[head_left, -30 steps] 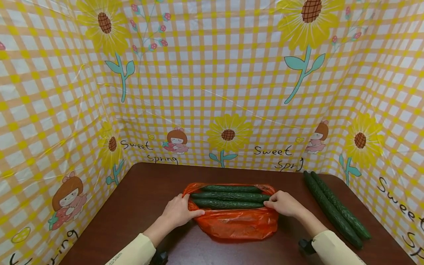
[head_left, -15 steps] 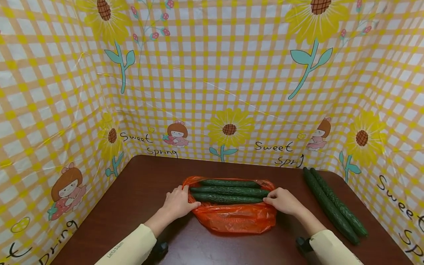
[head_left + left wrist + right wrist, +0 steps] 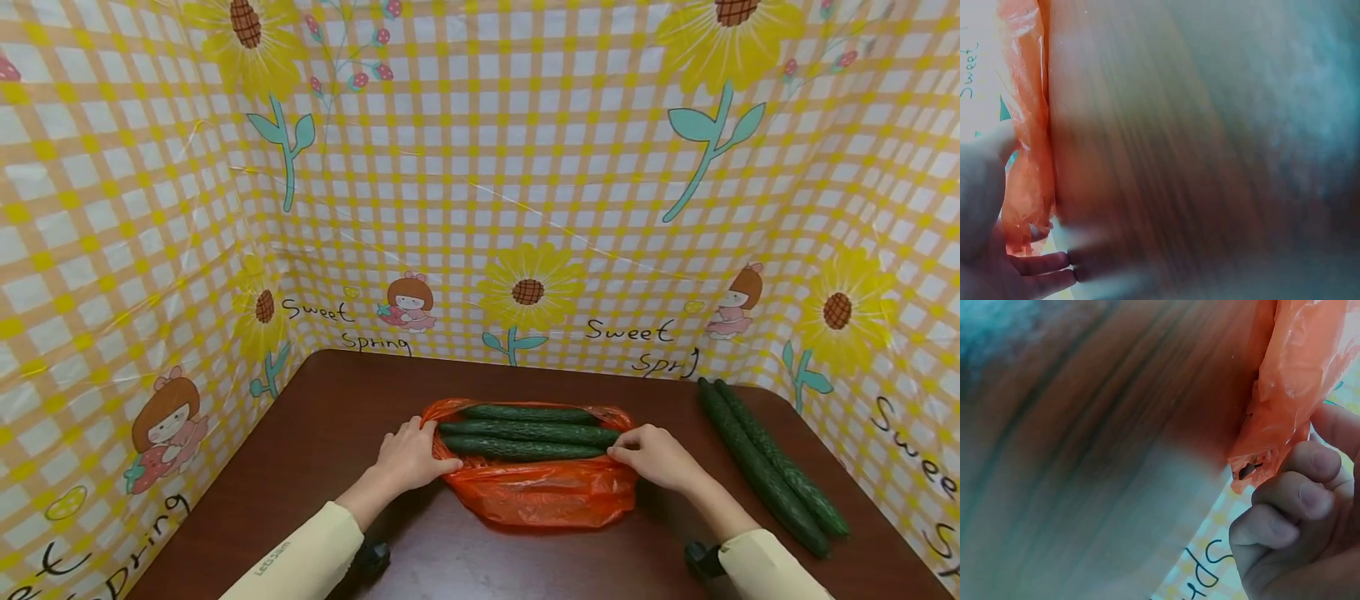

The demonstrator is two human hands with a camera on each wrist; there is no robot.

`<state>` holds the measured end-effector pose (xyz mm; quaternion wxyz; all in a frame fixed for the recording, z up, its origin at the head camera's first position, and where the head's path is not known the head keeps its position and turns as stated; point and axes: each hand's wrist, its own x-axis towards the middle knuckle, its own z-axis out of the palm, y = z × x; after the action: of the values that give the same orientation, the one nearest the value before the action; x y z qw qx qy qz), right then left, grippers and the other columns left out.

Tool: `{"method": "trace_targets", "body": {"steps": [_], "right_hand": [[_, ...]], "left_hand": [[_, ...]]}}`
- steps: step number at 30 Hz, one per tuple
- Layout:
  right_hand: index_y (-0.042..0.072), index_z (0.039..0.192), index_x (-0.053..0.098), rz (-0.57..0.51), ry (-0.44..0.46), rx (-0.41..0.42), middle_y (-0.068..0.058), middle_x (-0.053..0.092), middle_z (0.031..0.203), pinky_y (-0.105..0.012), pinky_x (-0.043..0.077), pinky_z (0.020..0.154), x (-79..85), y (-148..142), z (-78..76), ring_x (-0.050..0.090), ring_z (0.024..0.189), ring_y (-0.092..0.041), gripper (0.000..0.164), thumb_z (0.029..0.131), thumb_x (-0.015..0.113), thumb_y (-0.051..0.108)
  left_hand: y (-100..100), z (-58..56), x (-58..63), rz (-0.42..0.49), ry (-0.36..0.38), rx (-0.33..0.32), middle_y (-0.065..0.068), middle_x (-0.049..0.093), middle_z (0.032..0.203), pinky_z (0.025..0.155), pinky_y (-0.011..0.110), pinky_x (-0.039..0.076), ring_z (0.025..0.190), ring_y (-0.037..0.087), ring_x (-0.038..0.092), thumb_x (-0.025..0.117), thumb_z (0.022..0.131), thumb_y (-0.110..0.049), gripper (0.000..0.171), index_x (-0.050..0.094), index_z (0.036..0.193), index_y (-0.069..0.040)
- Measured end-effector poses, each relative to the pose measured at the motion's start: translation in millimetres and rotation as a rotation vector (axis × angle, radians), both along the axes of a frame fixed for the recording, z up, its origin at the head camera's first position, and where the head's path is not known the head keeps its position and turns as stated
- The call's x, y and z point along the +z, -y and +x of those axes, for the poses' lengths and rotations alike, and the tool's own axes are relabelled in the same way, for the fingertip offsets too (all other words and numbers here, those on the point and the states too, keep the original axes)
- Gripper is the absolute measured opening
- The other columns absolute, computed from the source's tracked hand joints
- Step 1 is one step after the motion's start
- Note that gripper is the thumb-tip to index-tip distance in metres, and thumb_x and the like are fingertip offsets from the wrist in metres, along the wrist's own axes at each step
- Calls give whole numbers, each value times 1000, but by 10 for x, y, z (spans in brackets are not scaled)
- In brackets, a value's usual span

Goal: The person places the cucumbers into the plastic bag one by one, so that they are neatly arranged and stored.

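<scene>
An orange-red plastic bag (image 3: 555, 497) lies on the table with its mouth facing up. Three dark green cucumbers (image 3: 528, 432) show side by side inside it. At the bag's left end, my left hand (image 3: 410, 457) holds the rim, thumb on the near side and fingers on the far side. The left wrist view has the bag (image 3: 1025, 69) beside the thumb, with two fingers stretched out below. My right hand (image 3: 656, 456) pinches the right end of the rim between thumb and forefinger; its other fingers are curled in the right wrist view.
Two more cucumbers (image 3: 772, 471) lie side by side, slanting along the right of the brown table (image 3: 315, 433). A checked sheet with sunflowers (image 3: 450, 192) hangs round the back and both sides. Dark wrist cameras (image 3: 701, 558) sit under the sleeves.
The head view has shifted slightly, so everything sits a bit higher in it. Both hands keep hold of the bag, which hardly changes shape.
</scene>
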<state>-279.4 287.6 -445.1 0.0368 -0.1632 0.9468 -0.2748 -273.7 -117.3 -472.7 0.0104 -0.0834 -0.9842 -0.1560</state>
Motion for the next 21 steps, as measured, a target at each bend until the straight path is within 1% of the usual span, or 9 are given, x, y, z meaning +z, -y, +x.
{"method": "trace_targets", "body": {"steps": [2,4,6,9,14,17,21], "right_hand": [[17,95,79,-19,-9,11,3,72,86,-32,48,69,-6,-16,-1,60,79,-14,15,97,66,25],[15,99,79,-46,-13,21,1,75,97,-37,53,77,-9,-34,-2,66,90,-18,16,97,66,24],[14,102,79,-68,-13,34,-1,76,102,-40,54,83,-13,-59,-6,68,99,-21,17,98,66,24],[13,105,79,-95,1,50,-2,75,105,-39,54,83,-16,-107,-20,68,101,-21,20,99,64,26],[13,108,78,-127,21,43,-1,74,108,-35,53,83,-1,-193,-28,65,100,-18,23,101,61,29],[12,110,77,-149,28,34,-3,74,111,-35,53,83,30,-238,-13,64,101,-18,26,102,60,31],[8,117,74,-208,57,12,-6,73,113,-32,53,79,72,-316,21,66,101,-19,33,102,60,34]], "left_hand": [[8,-5,-2,-14,10,2,21,49,147,105,62,40,132,39,50,72,81,-67,90,52,145,-6],[15,-11,-4,-20,18,4,21,47,149,107,62,38,135,39,48,72,81,-67,91,50,146,-7],[16,-8,1,-18,21,9,21,46,150,108,62,37,136,39,47,72,80,-67,92,50,147,-7],[14,-8,2,-18,17,11,21,47,149,106,63,38,134,39,48,74,79,-67,93,50,146,-7],[2,-21,-7,-27,6,14,20,48,147,105,63,38,133,38,49,74,78,-67,93,51,145,-8],[-2,-17,-6,-22,11,20,20,47,148,107,63,36,134,38,48,74,78,-68,93,50,146,-9],[-5,-9,-10,-10,30,24,20,43,153,110,63,33,139,38,44,73,79,-67,93,49,148,-10]]}}
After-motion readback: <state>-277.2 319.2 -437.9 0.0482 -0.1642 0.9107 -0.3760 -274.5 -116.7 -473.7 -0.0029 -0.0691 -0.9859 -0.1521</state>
